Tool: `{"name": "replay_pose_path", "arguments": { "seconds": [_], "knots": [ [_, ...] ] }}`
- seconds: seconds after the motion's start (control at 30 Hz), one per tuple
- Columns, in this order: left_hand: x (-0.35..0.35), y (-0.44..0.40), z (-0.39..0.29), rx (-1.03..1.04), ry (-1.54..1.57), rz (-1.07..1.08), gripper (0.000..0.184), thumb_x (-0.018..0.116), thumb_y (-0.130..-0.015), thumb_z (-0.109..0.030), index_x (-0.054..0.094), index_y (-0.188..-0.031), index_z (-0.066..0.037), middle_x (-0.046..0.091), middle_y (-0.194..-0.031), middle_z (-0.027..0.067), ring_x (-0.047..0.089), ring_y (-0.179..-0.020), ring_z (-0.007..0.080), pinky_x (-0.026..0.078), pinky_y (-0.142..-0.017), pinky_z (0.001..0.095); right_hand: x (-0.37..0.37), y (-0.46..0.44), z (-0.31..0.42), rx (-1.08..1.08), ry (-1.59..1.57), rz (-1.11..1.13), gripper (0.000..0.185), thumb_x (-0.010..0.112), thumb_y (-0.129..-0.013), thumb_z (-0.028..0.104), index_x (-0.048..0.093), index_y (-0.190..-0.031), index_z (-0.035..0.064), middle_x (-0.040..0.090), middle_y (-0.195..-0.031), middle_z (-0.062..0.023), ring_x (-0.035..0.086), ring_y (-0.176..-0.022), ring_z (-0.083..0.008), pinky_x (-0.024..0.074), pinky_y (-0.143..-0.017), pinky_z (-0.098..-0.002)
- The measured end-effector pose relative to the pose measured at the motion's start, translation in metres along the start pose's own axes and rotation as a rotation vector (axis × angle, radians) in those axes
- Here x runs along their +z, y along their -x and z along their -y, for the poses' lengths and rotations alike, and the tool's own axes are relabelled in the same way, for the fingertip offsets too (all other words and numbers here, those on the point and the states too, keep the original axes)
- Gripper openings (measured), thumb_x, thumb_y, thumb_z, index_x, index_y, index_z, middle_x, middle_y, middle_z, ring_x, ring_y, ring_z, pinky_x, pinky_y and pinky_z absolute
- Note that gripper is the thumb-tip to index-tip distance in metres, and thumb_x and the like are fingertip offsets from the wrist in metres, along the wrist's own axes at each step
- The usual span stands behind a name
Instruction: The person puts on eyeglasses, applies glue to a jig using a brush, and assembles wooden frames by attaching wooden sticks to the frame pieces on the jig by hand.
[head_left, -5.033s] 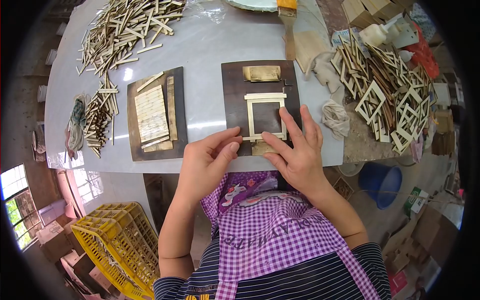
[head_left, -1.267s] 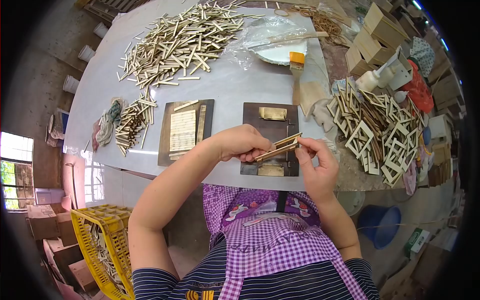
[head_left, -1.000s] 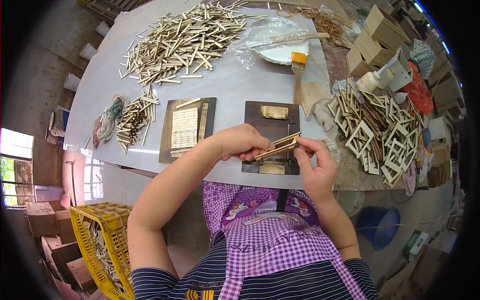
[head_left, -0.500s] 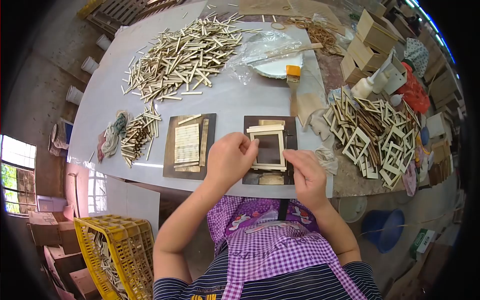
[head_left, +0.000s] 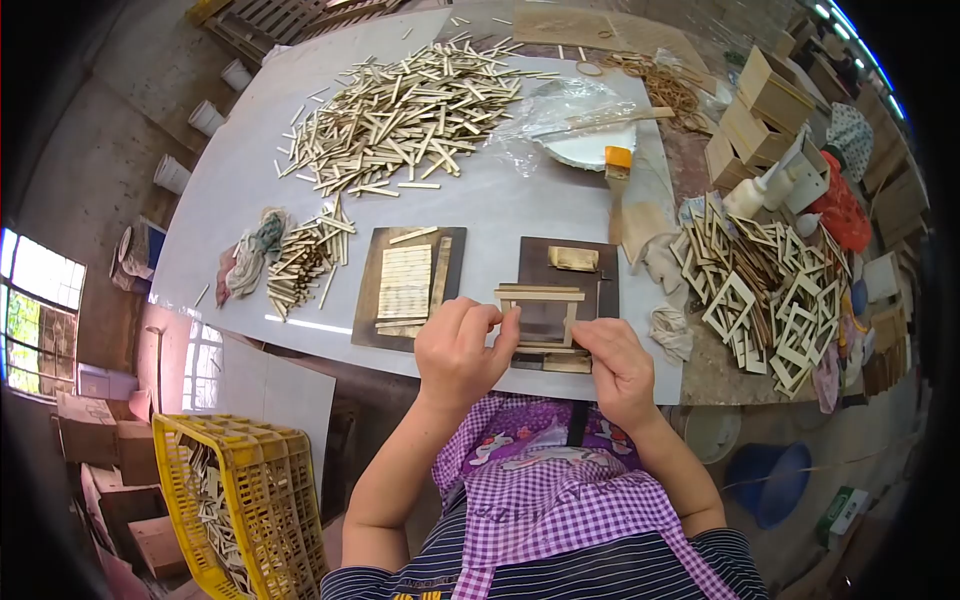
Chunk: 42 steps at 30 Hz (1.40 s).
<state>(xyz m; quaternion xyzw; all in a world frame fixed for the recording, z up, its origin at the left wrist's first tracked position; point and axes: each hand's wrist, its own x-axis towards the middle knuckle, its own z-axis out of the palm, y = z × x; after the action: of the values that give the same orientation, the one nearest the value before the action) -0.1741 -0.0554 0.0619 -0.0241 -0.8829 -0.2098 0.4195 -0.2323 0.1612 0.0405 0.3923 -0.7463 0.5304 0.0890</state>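
Observation:
A small pale wooden frame (head_left: 540,294) is tilted up over a dark board (head_left: 537,262) at the front of the table. My left hand (head_left: 460,350) pinches its left side between thumb and fingers. Its right side is held by my right hand (head_left: 620,370), fingers closed at the edge. Short wooden blocks, one being a pale block (head_left: 574,259), are fixed on the board. Left of it lies a second dark board (head_left: 368,308) bearing a row of wooden sticks (head_left: 405,283). My fingers hide parts of the frame's sides.
A large heap of wooden sticks (head_left: 400,125) lies at the back left, with a smaller pile (head_left: 305,260) nearer. A brush (head_left: 617,185) leans by a white glue dish (head_left: 590,148). Finished frames (head_left: 740,300) are heaped right, near glue bottles (head_left: 747,196). A yellow crate (head_left: 285,490) stands lower left.
The frame lay flat among the board's blocks; now both hands have raised and tilted it toward me. The whole view has shifted slightly as the head turned.

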Motion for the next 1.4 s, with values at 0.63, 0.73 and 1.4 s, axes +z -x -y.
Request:
{"name": "replay_pose_path", "arguments": {
  "seconds": [0.63,0.73,1.4],
  "knots": [
    [-0.022,0.014,0.003,-0.073,-0.044,-0.012,0.024,0.083,-0.079,-0.004,0.059,-0.074,-0.007,0.059,-0.065,0.0034,0.058,-0.055,0.0177,0.044,-0.048,0.0300,0.016,0.003,0.009,-0.006,-0.040,0.056,0.047,0.058,-0.078,-0.016,0.073,-0.119,0.0005,0.074,-0.113,-0.0139,0.066,-0.103,-0.0318,0.0528,-0.094,-0.0391],
    [-0.020,0.017,0.003,-0.101,-0.047,0.003,0.024,0.083,-0.080,-0.005,0.059,-0.073,-0.007,0.059,-0.065,0.0033,0.058,-0.055,0.0171,0.044,-0.048,0.0299,0.016,0.005,0.008,-0.004,-0.035,0.057,0.047,0.058,-0.078,-0.016,0.073,-0.119,0.0006,0.074,-0.113,-0.0138,0.066,-0.103,-0.0318,0.0529,-0.094,-0.0391],
    [0.055,-0.002,0.008,-0.258,-0.033,0.464,0.026,0.078,-0.086,-0.019,0.062,-0.071,-0.006,0.062,-0.069,0.0082,0.064,-0.061,0.0282,0.050,-0.056,0.0394,-0.008,0.005,-0.023,0.261,0.134,0.009,0.026,0.070,-0.089,0.004,0.072,-0.114,-0.0004,0.071,-0.116,-0.0130,0.064,-0.106,-0.0317,0.0513,-0.094,-0.0393]
  ]
}}
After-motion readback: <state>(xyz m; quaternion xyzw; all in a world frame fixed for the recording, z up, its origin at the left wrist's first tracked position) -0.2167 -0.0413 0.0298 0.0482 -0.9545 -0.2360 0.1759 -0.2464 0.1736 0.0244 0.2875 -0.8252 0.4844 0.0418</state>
